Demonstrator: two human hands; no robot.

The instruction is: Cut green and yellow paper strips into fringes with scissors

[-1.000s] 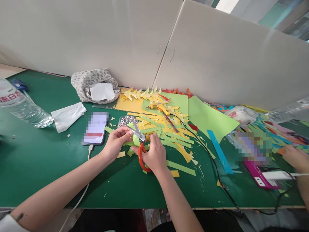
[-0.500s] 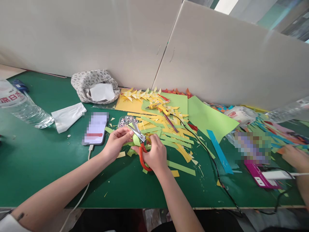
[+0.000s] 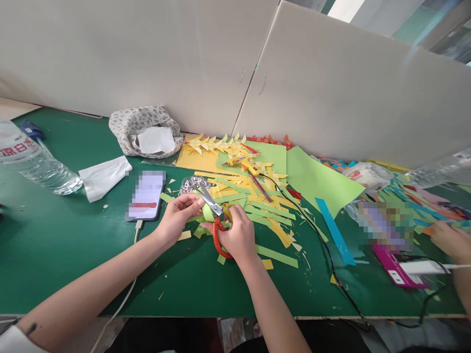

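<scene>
In the middle of the frame, a pair of scissors with shiny metal blades and a red plastic handle (image 3: 216, 208) is held up over the dark green counter (image 3: 84, 260). The right hand (image 3: 237, 233) has its grip closed on the handle. The blades point up and to the left. The left hand (image 3: 182, 215) has its grip pinched shut on a thin, light green paper strip (image 3: 207, 213), just beside the blade tips. The strip bends in a curl under the blades. I cannot tell if any paper is between them.

The paper looks very light and soft. It should bend and crease with a small push, and it could tear if pulled hard. A gentle pinch near its end, with fingertips away from the blades, seems best. The scissors look hard and stiff, and heavier than the paper, but easy for one hand. The handle looks smooth, so it may slip a bit. The loops are the good place to hold; the blades look sharp.

Just above the hands is a clear dish of tiny black and white bits (image 3: 191, 184). To their right lies a messy pile of flat yellow and green paper strips (image 3: 270, 211), with a yellow glue gun with a black cord (image 3: 252, 166) above it. At the right edge of the frame, another person's hand (image 3: 451, 240) is near more coloured paper.
</scene>
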